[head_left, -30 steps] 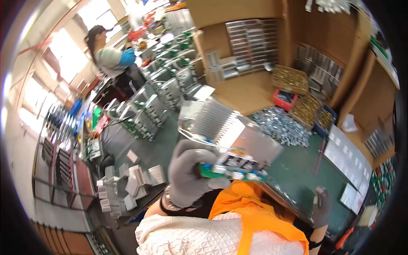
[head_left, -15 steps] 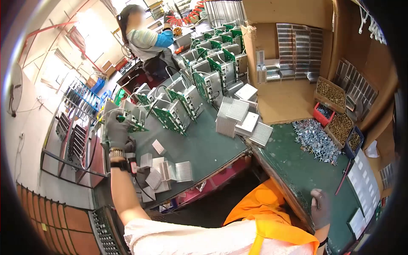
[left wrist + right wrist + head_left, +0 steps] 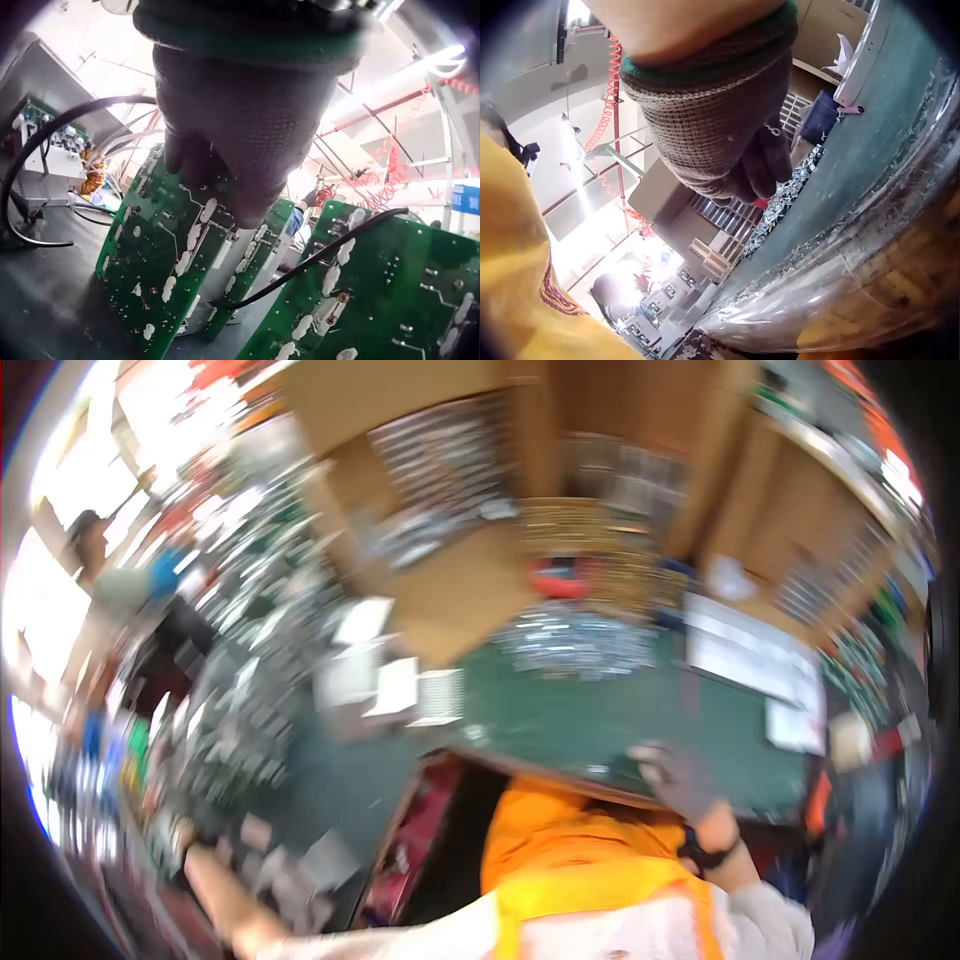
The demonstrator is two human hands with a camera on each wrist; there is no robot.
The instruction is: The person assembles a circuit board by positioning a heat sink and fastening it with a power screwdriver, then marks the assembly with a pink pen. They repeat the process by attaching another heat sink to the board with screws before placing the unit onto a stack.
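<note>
My gloved left hand (image 3: 244, 127) is at the far left of the bench, with its fingers over the top edge of a green circuit board (image 3: 161, 247) that stands upright, solder side facing the camera. The board belongs to an assembly with a metal heat sink behind it. Beside it stands another green circuit board (image 3: 382, 292), crossed by a black cable (image 3: 315, 259). In the blurred head view the left hand is small. My gloved right hand (image 3: 677, 777) is by the bench's front edge, its fingers loosely bent and holding nothing.
Bare heat sinks (image 3: 350, 675) are stacked mid-bench, and others (image 3: 300, 880) lie near the left front. A pile of small metal parts (image 3: 580, 640) lies before a red bin (image 3: 560, 577) and trays of brass-coloured pieces (image 3: 620, 585). Another person (image 3: 130, 585) works at the far left.
My left hand carried the board assembly from in front of my body to the far left among the other boards. The head view has since swung right. The right hand stays by the front edge.
</note>
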